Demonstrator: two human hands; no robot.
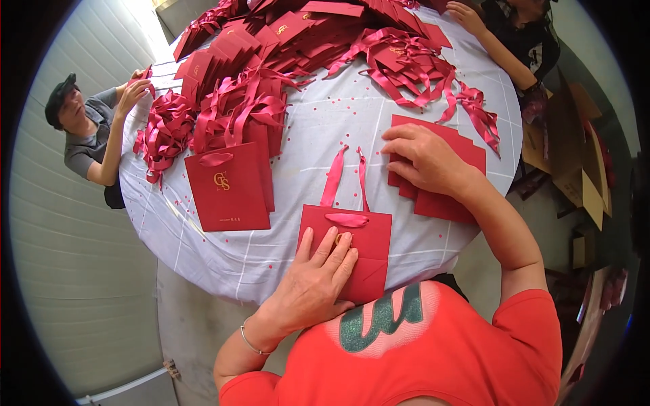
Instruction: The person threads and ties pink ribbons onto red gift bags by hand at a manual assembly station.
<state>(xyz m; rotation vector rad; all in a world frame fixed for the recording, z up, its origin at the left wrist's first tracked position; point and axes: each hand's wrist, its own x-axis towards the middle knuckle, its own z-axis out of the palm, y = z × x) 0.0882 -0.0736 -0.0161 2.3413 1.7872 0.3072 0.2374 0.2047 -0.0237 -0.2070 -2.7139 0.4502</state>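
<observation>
Your left grip (317, 276) lies spread and flat on a red bag (372, 260) at the near edge of the tabletop (325, 128), apparently steadying it. Your right grip (428, 159) curves over a stack (441, 203), probably placed for reach; whether it pinches, I cannot tell.

We see a bright scene, its glare strongest at the upper left. Fisheye distortion curves the pale, ribbed wall (88, 271), black fills our corners, and the white, line-patterned tablecloth (311, 149) looks evenly lit.
</observation>
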